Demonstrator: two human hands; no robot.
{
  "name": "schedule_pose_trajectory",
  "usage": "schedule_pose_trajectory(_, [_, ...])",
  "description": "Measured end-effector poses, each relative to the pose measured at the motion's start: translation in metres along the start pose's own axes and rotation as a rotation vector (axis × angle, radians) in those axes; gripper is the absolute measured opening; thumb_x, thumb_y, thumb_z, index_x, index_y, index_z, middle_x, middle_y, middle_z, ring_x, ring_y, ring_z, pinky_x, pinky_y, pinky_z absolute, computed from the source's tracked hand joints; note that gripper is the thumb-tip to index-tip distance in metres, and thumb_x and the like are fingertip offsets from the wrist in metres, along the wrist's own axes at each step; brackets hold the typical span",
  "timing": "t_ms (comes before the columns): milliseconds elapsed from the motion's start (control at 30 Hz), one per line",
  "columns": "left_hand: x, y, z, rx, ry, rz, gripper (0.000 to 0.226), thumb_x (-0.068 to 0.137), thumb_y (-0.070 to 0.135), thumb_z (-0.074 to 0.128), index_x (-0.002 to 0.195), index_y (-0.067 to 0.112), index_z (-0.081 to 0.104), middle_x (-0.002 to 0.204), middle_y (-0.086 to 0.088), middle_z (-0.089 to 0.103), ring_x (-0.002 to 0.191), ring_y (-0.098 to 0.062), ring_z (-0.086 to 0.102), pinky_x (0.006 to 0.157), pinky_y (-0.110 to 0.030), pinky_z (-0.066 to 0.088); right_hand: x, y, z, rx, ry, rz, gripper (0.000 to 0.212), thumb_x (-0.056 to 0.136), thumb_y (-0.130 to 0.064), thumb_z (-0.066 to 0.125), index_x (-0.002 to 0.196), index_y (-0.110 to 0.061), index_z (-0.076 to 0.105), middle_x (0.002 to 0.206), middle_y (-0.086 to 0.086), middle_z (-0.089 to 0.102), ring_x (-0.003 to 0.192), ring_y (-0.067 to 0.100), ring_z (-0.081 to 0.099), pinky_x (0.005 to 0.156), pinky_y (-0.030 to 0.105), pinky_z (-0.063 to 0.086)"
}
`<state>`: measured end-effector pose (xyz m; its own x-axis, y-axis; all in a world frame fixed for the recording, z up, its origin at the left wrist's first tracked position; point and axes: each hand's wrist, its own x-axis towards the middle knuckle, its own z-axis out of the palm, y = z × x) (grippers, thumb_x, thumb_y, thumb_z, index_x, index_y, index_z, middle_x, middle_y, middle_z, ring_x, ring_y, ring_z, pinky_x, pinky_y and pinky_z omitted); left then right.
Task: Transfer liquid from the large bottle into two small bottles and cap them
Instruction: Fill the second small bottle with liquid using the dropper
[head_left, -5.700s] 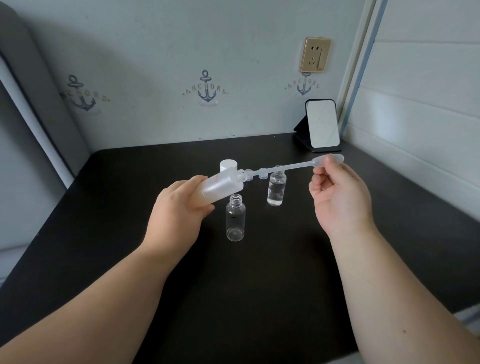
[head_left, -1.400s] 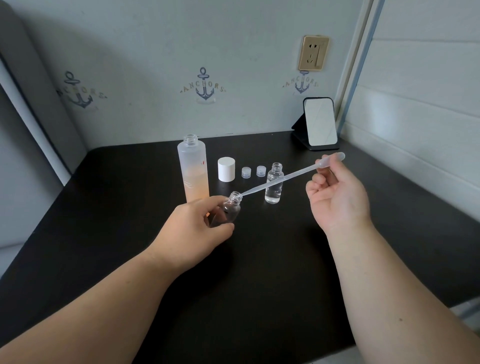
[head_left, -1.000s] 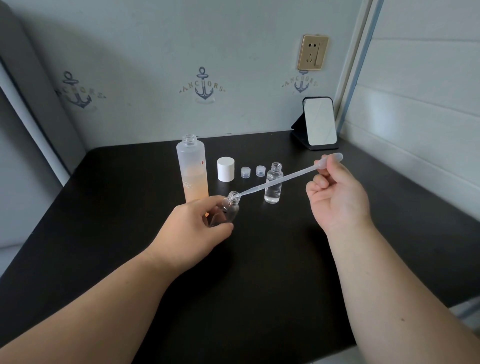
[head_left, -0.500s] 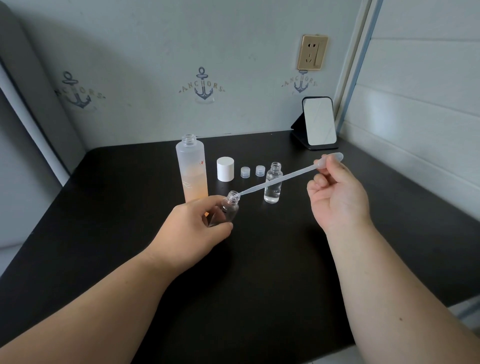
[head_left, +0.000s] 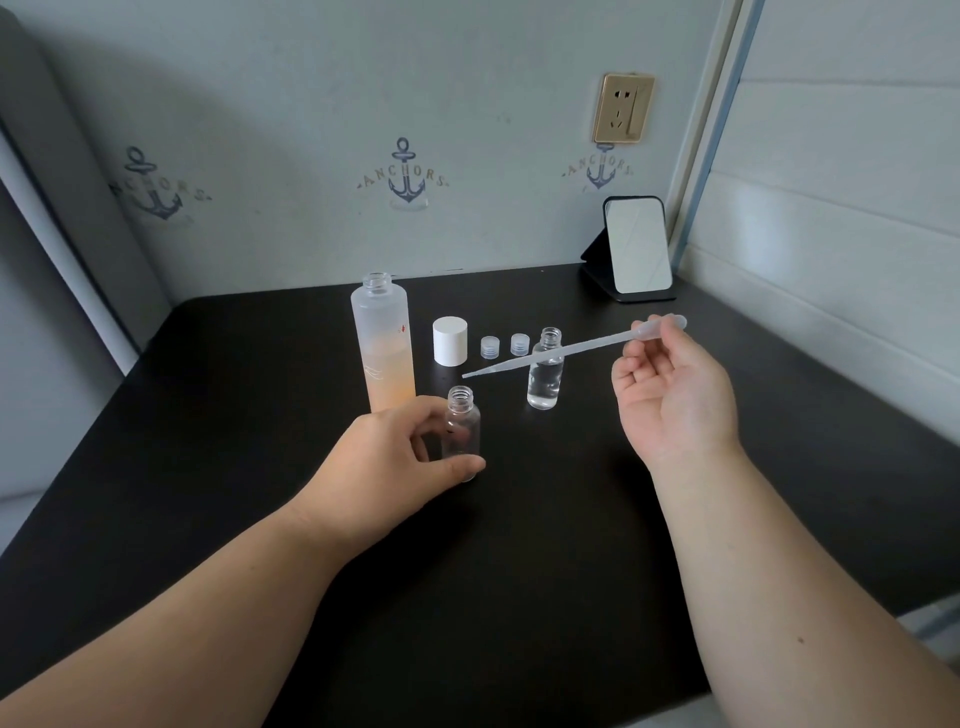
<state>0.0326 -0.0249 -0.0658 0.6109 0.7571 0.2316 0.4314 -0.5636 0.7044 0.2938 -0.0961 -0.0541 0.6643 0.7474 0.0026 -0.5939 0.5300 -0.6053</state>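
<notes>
On the dark surface (head_left: 519, 545), left hand (head_left: 395, 457) grips empty small bottle (head_left: 464, 431), upright. Right hand (head_left: 675, 395) pinches pipette (head_left: 571, 348) bulb, tip above that bottle. Large bottle (head_left: 383, 348) uncapped behind; second small bottle (head_left: 545, 374) holds clear liquid.

Soft daylight from the right — sharp frame, wide-angle bending at edges
</notes>
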Motion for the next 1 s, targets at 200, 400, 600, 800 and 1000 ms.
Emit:
schedule_pose_trajectory(200, [-0.005, 0.0, -0.005, -0.242, 0.164, 0.054, 0.025, 0.084, 0.062, 0.068, 0.099, 0.041, 0.07, 0.087, 0.018, 0.071, 0.068, -0.007, 0.063, 0.061, -0.017, 0.048, -0.001, 0.0, 0.0, 0.043, 0.016, 0.014, 0.032, 0.097, -0.01, 0.062, 0.068, -0.01, 0.076, 0.078, 0.003, 0.069, 0.063, 0.015, 0.06, 0.06, 0.023, 0.049])
schedule_pose_trajectory(400, [-0.001, -0.005, -0.014, -0.369, 0.625, -0.055, 0.022, 0.081, 0.043, 0.06, 0.102, 0.042, 0.055, 0.094, 0.014, 0.06, 0.081, -0.001, 0.059, 0.07, -0.025, 0.047, -0.002, 0.0, 0.001, 0.057, 0.026, 0.033, 0.023, 0.095, -0.009, 0.065, 0.076, -0.008, 0.077, 0.079, 0.005, 0.07, 0.063, 0.015, 0.063, 0.059, 0.023, 0.05])
schedule_pose_trajectory(600, [0.018, -0.02, -0.007, -0.323, 0.415, -0.194, 0.069, 0.083, 0.034, 0.078, 0.142, 0.033, 0.043, 0.122, 0.019, 0.06, 0.108, 0.003, 0.06, 0.089, -0.026, 0.05, -0.002, 0.0, 0.002, 0.051, 0.02, 0.053, 0.02, 0.095, -0.009, 0.067, 0.08, -0.009, 0.08, 0.082, 0.006, 0.072, 0.064, 0.015, 0.065, 0.059, 0.023, 0.051])
schedule_pose_trajectory(800, [0.022, -0.024, -0.005, -0.232, 0.372, -0.208, 0.039, 0.089, 0.042, 0.073, 0.121, 0.044, 0.052, 0.1, 0.027, 0.064, 0.094, 0.005, 0.061, 0.077, -0.02, 0.049, -0.004, 0.0, 0.002, -0.015, -0.03, 0.039, 0.027, 0.096, -0.011, 0.067, 0.071, -0.013, 0.077, 0.085, 0.001, 0.075, 0.07, 0.013, 0.069, 0.063, 0.022, 0.052])
schedule_pose_trajectory(1000, [0.014, -0.01, -0.008, -0.232, 0.355, -0.121, 0.048, 0.088, 0.036, 0.074, 0.096, 0.075, 0.046, 0.1, 0.042, 0.059, 0.093, 0.018, 0.057, 0.06, -0.01, 0.049, -0.005, -0.001, 0.003, 0.031, -0.073, 0.03, 0.029, 0.095, -0.014, 0.067, 0.068, -0.018, 0.078, 0.089, -0.001, 0.074, 0.077, 0.011, 0.07, 0.068, 0.021, 0.054])
